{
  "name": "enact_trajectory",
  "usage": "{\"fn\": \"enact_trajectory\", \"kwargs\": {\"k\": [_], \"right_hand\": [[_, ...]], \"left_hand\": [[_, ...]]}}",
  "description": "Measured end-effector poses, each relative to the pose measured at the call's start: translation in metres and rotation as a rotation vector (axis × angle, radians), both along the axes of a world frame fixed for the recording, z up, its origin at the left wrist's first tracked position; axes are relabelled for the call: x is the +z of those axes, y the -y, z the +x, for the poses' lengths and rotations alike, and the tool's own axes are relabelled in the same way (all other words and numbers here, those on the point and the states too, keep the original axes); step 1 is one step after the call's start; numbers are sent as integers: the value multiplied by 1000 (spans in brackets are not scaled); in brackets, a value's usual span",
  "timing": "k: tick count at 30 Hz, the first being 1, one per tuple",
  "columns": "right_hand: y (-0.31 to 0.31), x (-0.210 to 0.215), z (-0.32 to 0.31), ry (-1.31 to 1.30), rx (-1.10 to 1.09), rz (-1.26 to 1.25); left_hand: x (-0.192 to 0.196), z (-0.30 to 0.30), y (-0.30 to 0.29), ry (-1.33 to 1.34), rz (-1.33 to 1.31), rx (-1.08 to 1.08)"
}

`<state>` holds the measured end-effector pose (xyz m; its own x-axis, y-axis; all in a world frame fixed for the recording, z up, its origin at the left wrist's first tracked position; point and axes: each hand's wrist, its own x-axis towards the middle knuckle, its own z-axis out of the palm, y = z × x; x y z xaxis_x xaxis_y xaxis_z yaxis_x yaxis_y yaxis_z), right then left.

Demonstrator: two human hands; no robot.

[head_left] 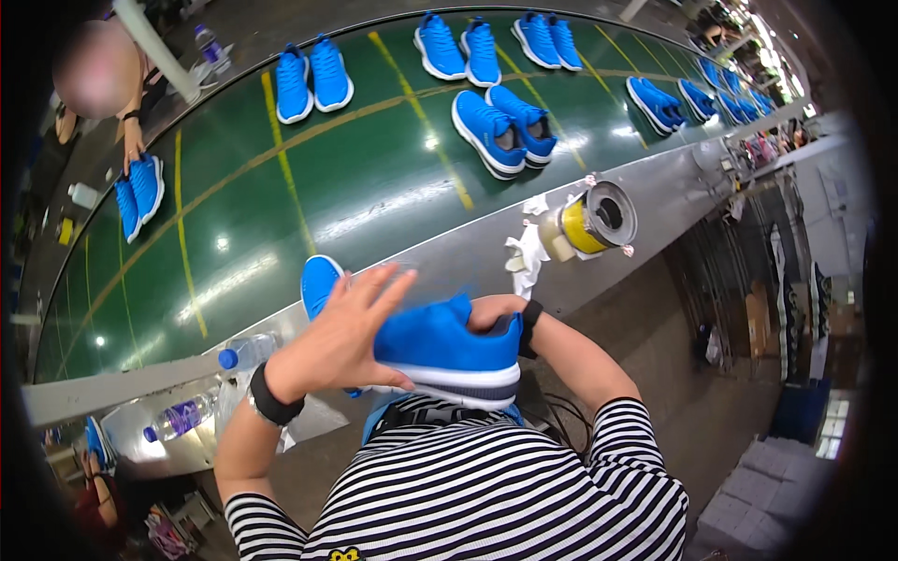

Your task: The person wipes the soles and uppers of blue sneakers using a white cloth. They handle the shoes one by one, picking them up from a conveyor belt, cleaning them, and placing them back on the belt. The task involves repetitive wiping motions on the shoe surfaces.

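Note:
A blue sneaker with a thick white-and-grey sole is held up in front of my body, its toe to the left and its heel to the right. My right hand reaches into the shoe's opening and holds it there, fingers mostly hidden inside. Beside the toe, my left hand has its fingers spread, the thumb low near the sole; whether it touches the shoe I cannot tell. Behind the left hand, a second blue sneaker shows partly at the bench edge.
Pairs of blue sneakers stand on the green conveyor belt. On the metal ledge are an open can with yellow band, crumpled white cloth and plastic bottles. Across the belt, another person's hand touches a pair.

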<state>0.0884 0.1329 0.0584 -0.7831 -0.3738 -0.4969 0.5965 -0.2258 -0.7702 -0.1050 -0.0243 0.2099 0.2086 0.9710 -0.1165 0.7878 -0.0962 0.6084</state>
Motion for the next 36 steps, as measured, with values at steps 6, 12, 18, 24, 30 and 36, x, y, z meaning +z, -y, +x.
{"fn": "enact_trajectory", "kwargs": {"k": [6, 12, 18, 24, 30, 36], "right_hand": [[3, 7, 6, -184, 241, 7], [-71, -47, 84, 5, -1070, 989], [-97, -98, 73, -209, -786, 1559], [-94, -60, 69, -359, -961, 1317], [-42, -33, 35, -308, -1023, 764], [-17, -40, 12, -230, -1054, 603]], "left_hand": [[-77, 35, 5, 496, -485, -61], [-108, 60, 23, 777, -464, 743], [-189, 81, 11, 851, -261, 1315], [-187, 116, -5, 674, -172, 1399], [-208, 113, 6, 479, -85, 1405], [-180, 75, -17, 45, -55, 1128]]}}
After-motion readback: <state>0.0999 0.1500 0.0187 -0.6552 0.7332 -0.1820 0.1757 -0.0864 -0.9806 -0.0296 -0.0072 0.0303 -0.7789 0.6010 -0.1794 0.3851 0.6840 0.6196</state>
